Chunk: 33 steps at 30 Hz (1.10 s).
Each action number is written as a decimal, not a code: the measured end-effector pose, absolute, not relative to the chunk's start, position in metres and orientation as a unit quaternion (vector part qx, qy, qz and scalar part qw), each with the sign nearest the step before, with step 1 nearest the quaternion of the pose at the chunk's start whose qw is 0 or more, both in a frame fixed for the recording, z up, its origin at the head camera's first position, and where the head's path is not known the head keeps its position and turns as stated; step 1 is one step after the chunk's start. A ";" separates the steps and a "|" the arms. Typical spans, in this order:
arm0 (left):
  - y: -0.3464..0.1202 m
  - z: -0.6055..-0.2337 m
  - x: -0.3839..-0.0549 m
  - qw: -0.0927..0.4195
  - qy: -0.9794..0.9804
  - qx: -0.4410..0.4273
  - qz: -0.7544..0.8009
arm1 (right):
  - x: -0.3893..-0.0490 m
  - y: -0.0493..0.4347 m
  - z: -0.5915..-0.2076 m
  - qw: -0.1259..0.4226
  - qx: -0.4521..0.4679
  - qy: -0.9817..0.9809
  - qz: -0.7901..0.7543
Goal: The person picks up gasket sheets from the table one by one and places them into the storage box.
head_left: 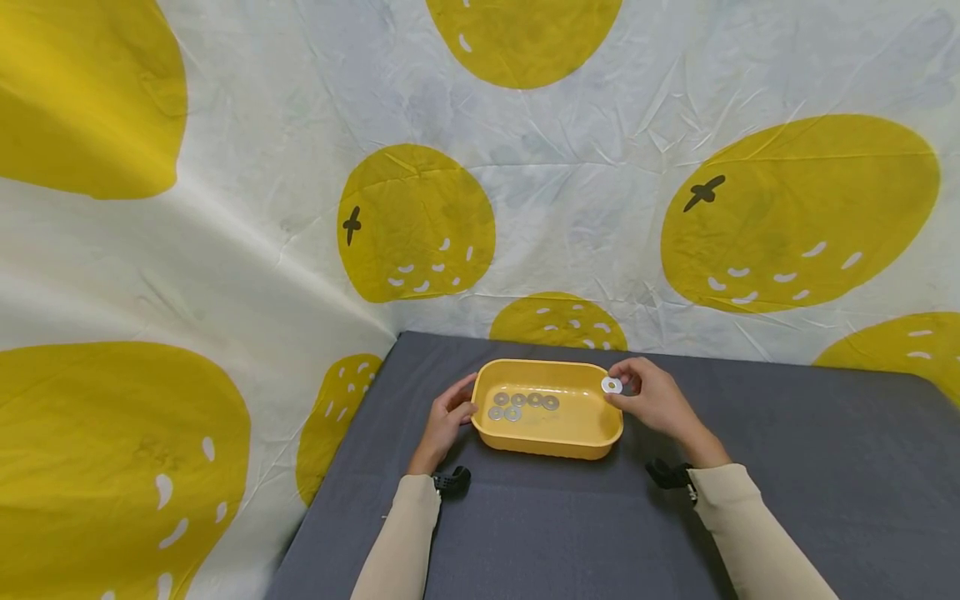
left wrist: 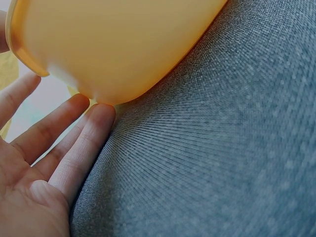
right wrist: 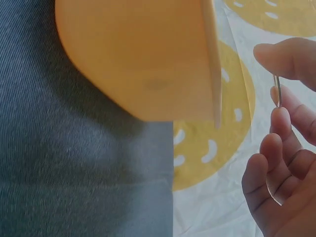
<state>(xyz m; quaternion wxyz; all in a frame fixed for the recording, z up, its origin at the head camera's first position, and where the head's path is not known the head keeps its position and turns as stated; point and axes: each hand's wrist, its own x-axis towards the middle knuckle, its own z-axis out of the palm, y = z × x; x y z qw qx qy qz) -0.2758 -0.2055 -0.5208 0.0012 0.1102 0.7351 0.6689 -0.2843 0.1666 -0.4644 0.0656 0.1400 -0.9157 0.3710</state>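
Observation:
A yellow plastic tray (head_left: pixel 547 446) with rounded corners stands on the dark grey cloth. Several flat metal washers (head_left: pixel 536 400) lie on its floor, mostly toward the left half. My left hand (head_left: pixel 442 425) is at the tray's left end; in the left wrist view its fairly straight fingers (left wrist: pixel 74 148) touch the outer wall. Over the right rim, my right hand (head_left: pixel 656 400) pinches one washer (head_left: pixel 612 385) between thumb and fingertips. From the right wrist view that washer (right wrist: pixel 278 91) appears edge-on, above the rim and apart from the tray wall.
Grey cloth (head_left: pixel 787 467) covers the table around the tray. Behind and to the left hangs a white sheet (head_left: pixel 570 208) printed with large yellow fruit. Black straps (head_left: pixel 452 482) sit at both wrists, below beige sleeves (head_left: pixel 401 533).

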 end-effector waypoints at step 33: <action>-0.207 -0.523 -0.281 0.009 0.740 0.101 0.665 | -0.290 0.111 -0.471 0.061 0.201 -0.898 0.388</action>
